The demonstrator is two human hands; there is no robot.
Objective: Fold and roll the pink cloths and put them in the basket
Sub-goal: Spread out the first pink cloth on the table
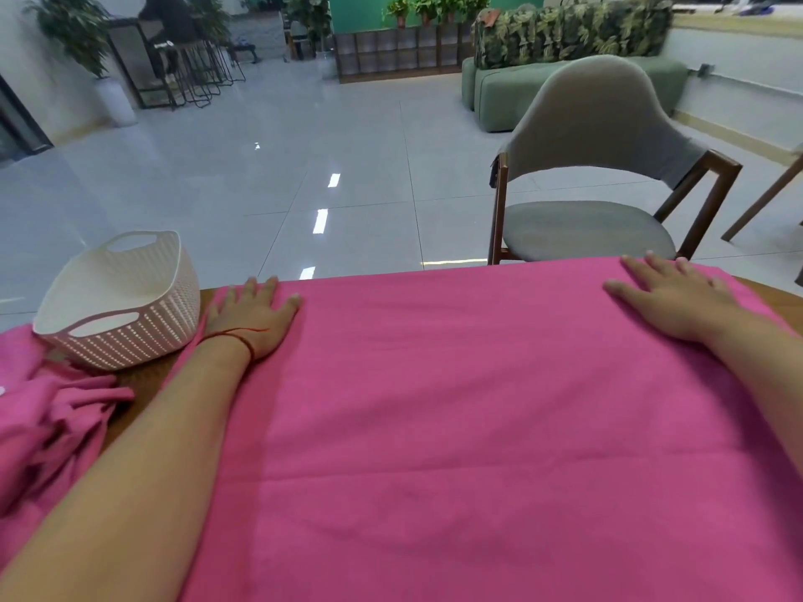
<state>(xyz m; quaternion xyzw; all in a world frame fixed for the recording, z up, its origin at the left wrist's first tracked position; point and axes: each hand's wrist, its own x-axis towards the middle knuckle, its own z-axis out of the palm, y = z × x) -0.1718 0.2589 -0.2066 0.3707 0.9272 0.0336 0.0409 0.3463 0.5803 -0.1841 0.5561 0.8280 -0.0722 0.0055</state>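
Left hand (250, 317) and right hand (671, 297), fingers spread, press flat on one pink cloth (456, 406) covering the surface (143, 380); one white basket (126, 297) and one crumpled cloth pile (48, 423) lie left.

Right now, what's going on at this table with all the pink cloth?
A person is smoothing a large pink cloth spread flat over the table. The left hand and right hand both press flat on its far edge, fingers straight. It isn't rolled yet. A white basket stands at the left with nothing in it, and more crumpled pink cloths wait beside it.
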